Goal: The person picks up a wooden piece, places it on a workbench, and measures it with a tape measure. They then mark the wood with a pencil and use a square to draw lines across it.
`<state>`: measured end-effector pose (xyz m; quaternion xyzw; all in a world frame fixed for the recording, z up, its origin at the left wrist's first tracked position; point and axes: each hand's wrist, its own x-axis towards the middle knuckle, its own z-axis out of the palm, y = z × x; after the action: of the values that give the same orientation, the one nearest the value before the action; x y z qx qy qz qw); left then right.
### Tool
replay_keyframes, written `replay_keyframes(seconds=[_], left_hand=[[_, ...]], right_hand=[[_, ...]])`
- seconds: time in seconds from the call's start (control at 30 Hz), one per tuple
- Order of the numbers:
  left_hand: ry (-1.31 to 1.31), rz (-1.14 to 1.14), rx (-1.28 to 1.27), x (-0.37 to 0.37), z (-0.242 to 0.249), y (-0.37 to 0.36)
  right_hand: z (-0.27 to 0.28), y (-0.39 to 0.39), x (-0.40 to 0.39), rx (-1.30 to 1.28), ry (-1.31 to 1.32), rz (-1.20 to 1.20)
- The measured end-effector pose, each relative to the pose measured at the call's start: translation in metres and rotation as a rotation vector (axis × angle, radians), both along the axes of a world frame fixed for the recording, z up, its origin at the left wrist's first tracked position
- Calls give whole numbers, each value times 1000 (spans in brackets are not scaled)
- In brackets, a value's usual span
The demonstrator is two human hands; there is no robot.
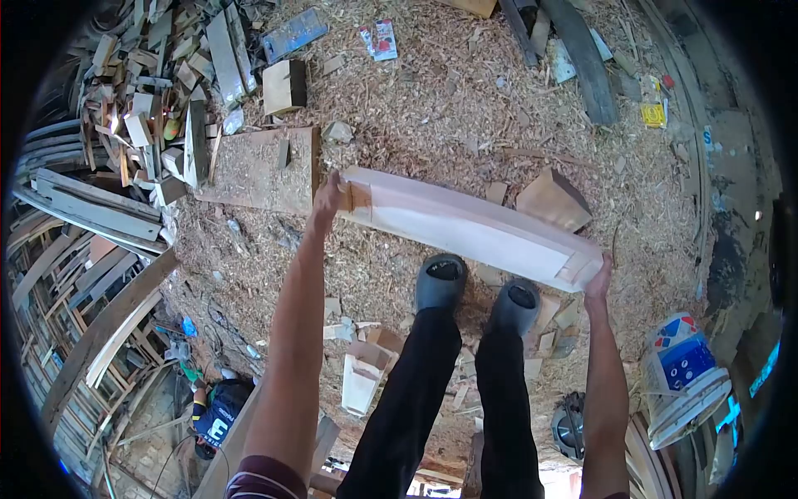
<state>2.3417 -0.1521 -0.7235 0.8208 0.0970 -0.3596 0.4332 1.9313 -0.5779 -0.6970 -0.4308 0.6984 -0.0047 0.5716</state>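
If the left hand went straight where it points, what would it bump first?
Beyond the wooden beam it holds, the left hand would probably meet the small pale chunk, unless it passes above; depth is unclear.

My L arm [297,333] reaches fwd, approx. straight, bare below the sleeve [268,480]; L hand [329,194] is gripping, fingers mostly hidden. R arm [607,374] stretches fwd, bare forearm showing, R hand [598,279] gripping too, nearer my body than L. Hands well apart, either side of my legs [407,382].
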Motion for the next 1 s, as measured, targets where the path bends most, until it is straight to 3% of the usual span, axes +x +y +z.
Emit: replay_keyframes(seconds=[0.03,0.1,0.17,0.23,0.3,0.33,0.37,0.4,0.43,0.47,0.5,0.53,0.6,0.63,0.67,0.7,0.73,0.77,0.83,0.97,1.0], left_hand=[[-16,-34,105,2,-13,8],[-288,-192,48,1,-47,36],[5,-72,47,5,-23,19],[98,6,21,6,11,-5],[305,173,16,-2,65,-13],[284,47,-128,-7,85,1],[264,-67,-281,-12,104,15],[445,-88,-152,-4,107,31],[504,11,-99,-5,86,61],[385,44,18,-14,128,50],[533,-72,-222,-13,179,53],[579,-76,-84,-10,209,49],[544,-105,-112,-17,327,4],[563,-29,-96,-18,353,4],[544,-170,-255,-15,386,4],[655,-53,-334,-13,431,-15],[602,3,-349,-12,462,-27],[642,35,-364,-7,485,-36],[682,43,-358,1,526,-53],[659,-191,-259,11,592,-119],[651,-256,-237,12,606,-133]], right_hand=[[-1,2,0,-12,-91,-61],[-8,6,-2,-41,-44,-81],[-15,-2,-4,-89,2,-107],[-6,-10,-5,-158,222,147],[28,-10,-10,-13,118,59],[50,-16,-8,117,5,-15],[41,-24,-43,60,-7,44],[25,-27,-82,-13,-27,99],[45,-28,-89,-78,47,230],[116,-26,-60,2,172,286],[187,-23,-30,90,290,350],[225,-23,-31,118,351,436],[295,-24,-41,183,371,528],[335,-25,-45,218,363,553],[377,-23,-52,228,351,542],[418,-23,-57,211,324,506],[464,-19,-61,172,298,472],[511,-16,-65,132,270,440],[552,2,-87,71,289,262],[644,70,-118,-27,333,-37],[668,83,-133,50,220,-110]])
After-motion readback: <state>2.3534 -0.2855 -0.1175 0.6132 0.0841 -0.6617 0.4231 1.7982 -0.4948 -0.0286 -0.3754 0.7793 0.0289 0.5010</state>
